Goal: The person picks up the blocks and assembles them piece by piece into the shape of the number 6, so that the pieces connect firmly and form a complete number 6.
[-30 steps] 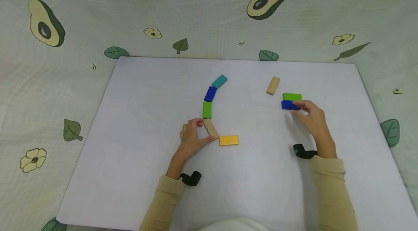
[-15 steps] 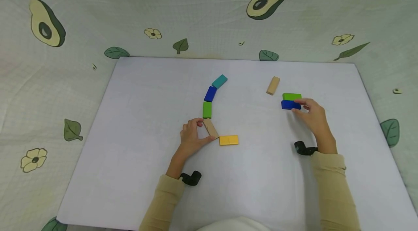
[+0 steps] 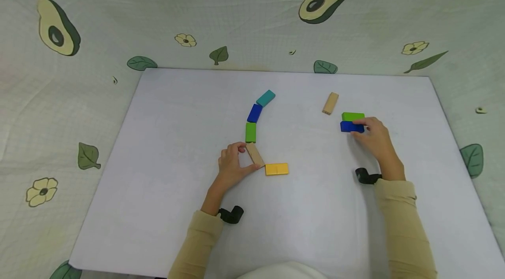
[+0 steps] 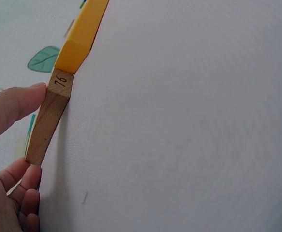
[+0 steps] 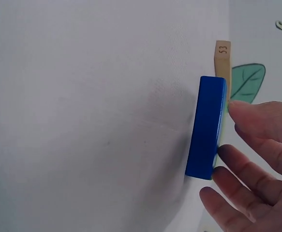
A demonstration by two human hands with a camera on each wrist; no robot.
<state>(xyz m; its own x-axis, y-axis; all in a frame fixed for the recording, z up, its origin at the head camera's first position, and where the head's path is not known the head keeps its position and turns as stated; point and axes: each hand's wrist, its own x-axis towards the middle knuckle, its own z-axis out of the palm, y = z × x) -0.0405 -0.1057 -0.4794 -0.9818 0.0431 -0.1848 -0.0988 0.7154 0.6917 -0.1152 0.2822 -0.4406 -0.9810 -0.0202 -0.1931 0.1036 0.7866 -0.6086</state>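
Note:
My left hand (image 3: 230,167) holds a wooden block (image 3: 255,155), with the thumb at one end and fingers at the other; in the left wrist view the wooden block (image 4: 50,118) bears a handwritten number. A yellow block (image 3: 277,169) meets its near end. From its far end, a green block (image 3: 250,132), a blue block (image 3: 254,113) and a teal block (image 3: 265,98) continue in a curve. My right hand (image 3: 374,138) is at another blue block (image 3: 348,126), fingers bent and spread. In the right wrist view, fingertips lie along this blue block's (image 5: 204,128) upper edge, its front face uncovered; contact is unclear.
A second green block (image 3: 352,116) lies against the right-hand blue block's far side. Another wooden block (image 3: 330,103) lies farther back, to its left. All stand on a white tabletop (image 3: 169,130), with an avocado-print cloth (image 3: 252,11) behind and at the sides.
My right hand has shifted slightly over the blue block, its fingers moving a little along it. The blocks stay in place. My left hand keeps still on the wooden block.

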